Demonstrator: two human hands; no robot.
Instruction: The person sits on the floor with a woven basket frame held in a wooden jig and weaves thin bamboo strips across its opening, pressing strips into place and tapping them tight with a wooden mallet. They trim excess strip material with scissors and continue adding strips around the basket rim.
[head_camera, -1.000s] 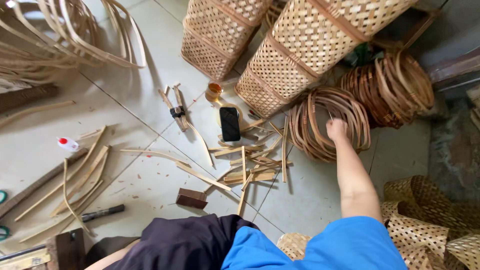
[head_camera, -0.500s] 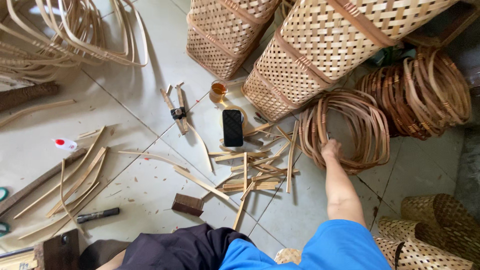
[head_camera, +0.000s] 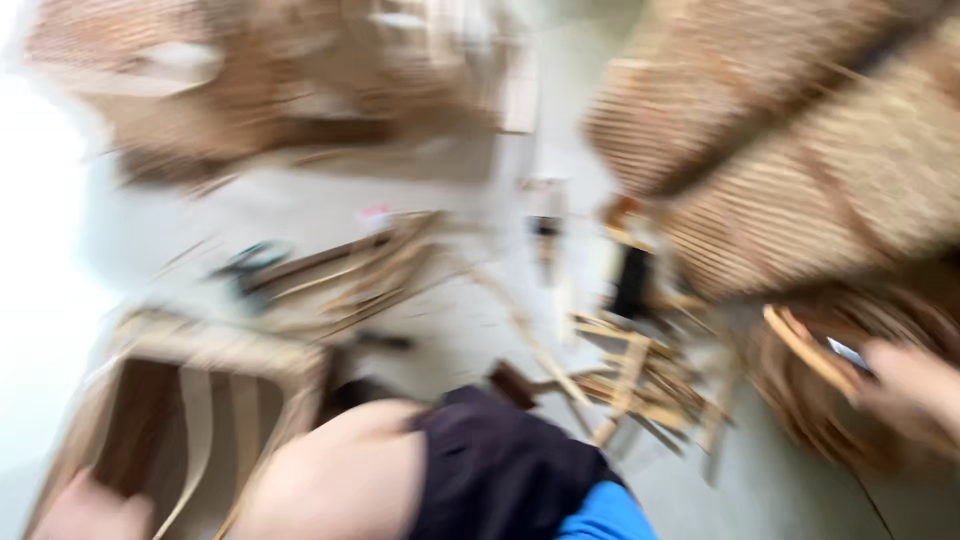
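The view is badly motion-blurred. At the right edge, my right hand (head_camera: 905, 390) is closed around a tan cane hoop (head_camera: 800, 345), which it lifts off a coil of cane rings (head_camera: 800, 430) on the floor. Something small and pale sits by the fingers, too blurred to identify. My left hand (head_camera: 85, 510) is at the bottom left, against the near rim of an open woven basket (head_camera: 200, 350). Its grip is unclear. My bare knee (head_camera: 340, 470) and dark shorts (head_camera: 500, 470) fill the bottom centre.
Large woven baskets (head_camera: 800, 180) stand at the upper right. A dark phone (head_camera: 632, 280) lies on the tiled floor beside loose bamboo offcuts (head_camera: 630, 380). More strips (head_camera: 370, 270) lie mid-left, and a blurred heap of cane (head_camera: 250, 90) is at the top left.
The camera has swung sharply and the picture is now blurred. My right hand has drawn back from the coil with a hoop. The basket and my left hand have come into view at the lower left.
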